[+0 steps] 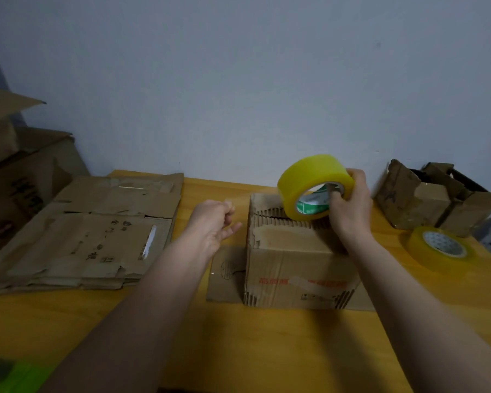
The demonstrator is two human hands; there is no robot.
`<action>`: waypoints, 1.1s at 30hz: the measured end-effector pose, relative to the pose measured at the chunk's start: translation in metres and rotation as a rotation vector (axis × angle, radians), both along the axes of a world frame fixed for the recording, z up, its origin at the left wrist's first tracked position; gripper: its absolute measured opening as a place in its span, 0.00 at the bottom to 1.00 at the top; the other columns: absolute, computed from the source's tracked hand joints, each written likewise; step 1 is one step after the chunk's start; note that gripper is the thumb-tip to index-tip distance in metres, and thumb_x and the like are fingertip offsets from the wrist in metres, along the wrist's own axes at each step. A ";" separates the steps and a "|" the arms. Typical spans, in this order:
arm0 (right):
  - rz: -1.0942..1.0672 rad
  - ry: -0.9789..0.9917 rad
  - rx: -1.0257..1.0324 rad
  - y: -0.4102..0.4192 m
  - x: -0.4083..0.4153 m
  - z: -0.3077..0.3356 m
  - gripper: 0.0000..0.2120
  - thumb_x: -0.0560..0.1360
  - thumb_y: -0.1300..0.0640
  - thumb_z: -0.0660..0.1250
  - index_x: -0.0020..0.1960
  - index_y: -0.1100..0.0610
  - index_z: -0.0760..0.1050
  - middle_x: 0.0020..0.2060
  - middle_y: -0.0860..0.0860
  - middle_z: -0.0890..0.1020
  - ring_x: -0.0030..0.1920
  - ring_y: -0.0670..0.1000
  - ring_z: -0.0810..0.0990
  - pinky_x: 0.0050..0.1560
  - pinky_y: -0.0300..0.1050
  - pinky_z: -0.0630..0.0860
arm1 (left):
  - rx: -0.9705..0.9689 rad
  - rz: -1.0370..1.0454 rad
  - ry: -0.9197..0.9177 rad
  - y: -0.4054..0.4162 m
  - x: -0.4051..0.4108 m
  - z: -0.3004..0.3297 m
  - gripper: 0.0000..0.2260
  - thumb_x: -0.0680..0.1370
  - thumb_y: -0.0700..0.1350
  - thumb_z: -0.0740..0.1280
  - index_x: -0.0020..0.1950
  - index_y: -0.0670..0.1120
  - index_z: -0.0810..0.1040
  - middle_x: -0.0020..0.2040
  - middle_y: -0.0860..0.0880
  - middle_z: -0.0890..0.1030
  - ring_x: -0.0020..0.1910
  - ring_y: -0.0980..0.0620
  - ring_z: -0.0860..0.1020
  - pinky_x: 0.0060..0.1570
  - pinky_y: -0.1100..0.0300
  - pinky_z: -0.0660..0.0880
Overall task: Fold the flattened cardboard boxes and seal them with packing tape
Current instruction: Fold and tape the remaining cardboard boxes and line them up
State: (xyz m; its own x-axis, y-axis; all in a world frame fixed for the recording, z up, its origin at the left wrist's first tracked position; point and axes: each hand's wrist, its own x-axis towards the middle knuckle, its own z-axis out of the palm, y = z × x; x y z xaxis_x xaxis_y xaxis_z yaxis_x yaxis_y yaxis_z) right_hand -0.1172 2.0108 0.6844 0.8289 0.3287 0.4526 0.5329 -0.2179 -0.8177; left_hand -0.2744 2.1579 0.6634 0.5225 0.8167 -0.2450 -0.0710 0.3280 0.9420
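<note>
Dim, soft focus, wide-angle edge bending, no glare.

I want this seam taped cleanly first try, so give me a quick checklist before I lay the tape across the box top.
1. Tape roll in right hand: ok, gripped through the core.
2. Roll at the folded box top: ok.
3. Tape end pulled free by left hand: cannot tell; fingers pinch together, no strip clearly seen.
4. Top flaps closed flat: not ok, edges ragged, a gap shows.
5. Box steadied: not ok, no hand presses it.
6. Spare roll nearby: ok.
</note>
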 end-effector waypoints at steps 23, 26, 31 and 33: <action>0.061 0.036 -0.034 0.004 0.005 -0.007 0.15 0.77 0.64 0.63 0.62 0.56 0.69 0.43 0.47 0.74 0.46 0.49 0.73 0.43 0.42 0.68 | 0.157 0.025 0.470 -0.010 0.030 -0.056 0.30 0.78 0.51 0.68 0.74 0.41 0.61 0.71 0.43 0.67 0.67 0.43 0.69 0.61 0.52 0.72; 0.074 0.036 -0.024 0.004 0.005 -0.007 0.16 0.76 0.65 0.64 0.62 0.56 0.70 0.44 0.47 0.74 0.46 0.50 0.74 0.45 0.44 0.72 | 0.440 -0.099 0.161 -0.025 0.020 -0.031 0.23 0.83 0.45 0.58 0.78 0.48 0.58 0.77 0.50 0.60 0.74 0.51 0.60 0.64 0.59 0.62; 0.129 0.069 0.002 0.003 0.006 -0.007 0.16 0.76 0.64 0.64 0.63 0.55 0.69 0.48 0.49 0.76 0.48 0.48 0.75 0.44 0.39 0.69 | 0.858 -0.589 0.527 -0.041 0.016 -0.011 0.51 0.67 0.74 0.59 0.79 0.52 0.37 0.78 0.57 0.36 0.77 0.57 0.38 0.76 0.50 0.43; 0.163 0.109 -0.001 0.005 0.006 -0.007 0.15 0.78 0.63 0.63 0.63 0.55 0.68 0.49 0.49 0.75 0.48 0.49 0.75 0.43 0.39 0.69 | 0.994 -0.604 0.720 -0.039 0.017 -0.010 0.58 0.63 0.76 0.64 0.78 0.50 0.34 0.78 0.55 0.34 0.77 0.55 0.37 0.76 0.48 0.41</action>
